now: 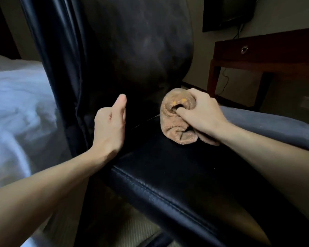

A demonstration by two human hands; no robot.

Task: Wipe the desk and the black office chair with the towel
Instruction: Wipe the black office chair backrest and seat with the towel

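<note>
Towel [173, 127] bunched terry | right hand [202, 111] clutches it | left hand [109, 127] unclear | leather chair [168, 168]

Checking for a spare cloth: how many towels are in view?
1. The brown towel lies bunched on the black chair seat, gripped by the right hand. Others may be hidden behind the chair or out of frame.
</note>
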